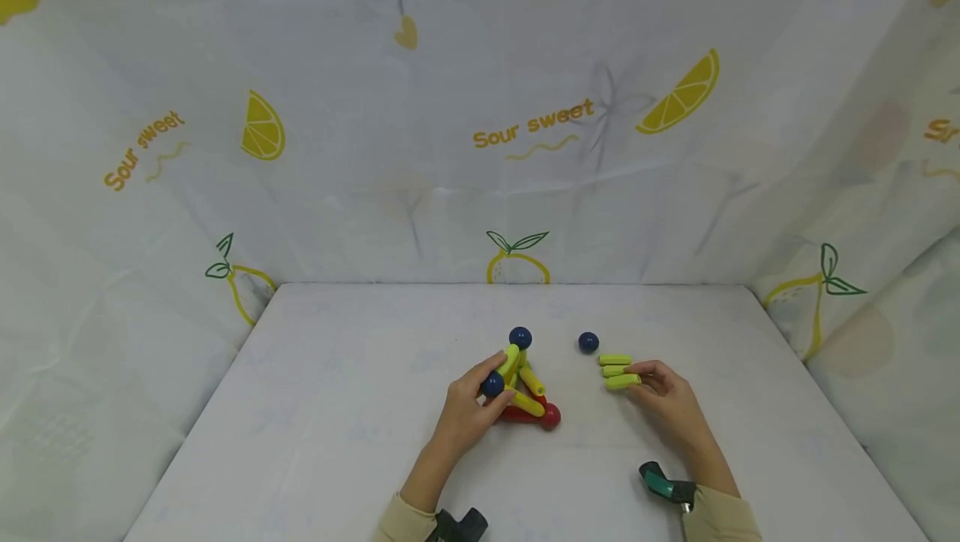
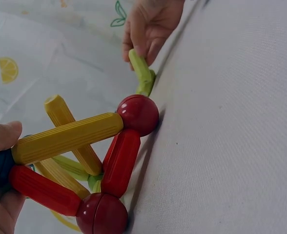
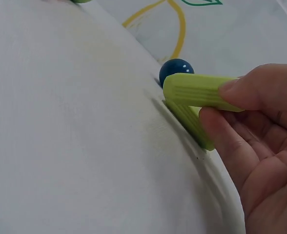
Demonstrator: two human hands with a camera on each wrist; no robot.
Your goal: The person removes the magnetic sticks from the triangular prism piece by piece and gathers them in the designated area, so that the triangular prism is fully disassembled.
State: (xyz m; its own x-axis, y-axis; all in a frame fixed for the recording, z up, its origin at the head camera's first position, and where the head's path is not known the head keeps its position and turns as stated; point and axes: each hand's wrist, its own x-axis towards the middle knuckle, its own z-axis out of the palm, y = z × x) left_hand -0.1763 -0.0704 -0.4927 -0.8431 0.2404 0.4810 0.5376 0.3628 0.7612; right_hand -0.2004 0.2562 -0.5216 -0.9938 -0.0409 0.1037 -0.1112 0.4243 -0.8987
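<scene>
My left hand (image 1: 459, 415) grips a blue ball (image 1: 492, 384) at one corner of a structure of rods and balls. Yellow rods (image 2: 68, 137), red rods (image 2: 120, 163) and red balls (image 2: 138, 115) make up its near side in the left wrist view. Another blue ball (image 1: 520, 338) tops its far end. Between thumb and fingers, my right hand (image 1: 671, 404) pinches a light green rod (image 3: 197, 91) by one end. Beneath it, two similar light green rods (image 1: 615, 359) lie side by side on the table; in the right wrist view one of them is partly hidden.
A loose blue ball (image 1: 588, 343) sits on the white table (image 1: 337, 425), beyond the green rods. Behind the table hangs a white cloth (image 1: 337, 192) printed with lemons. Dark wrist devices (image 1: 663, 485) are strapped near both sleeves.
</scene>
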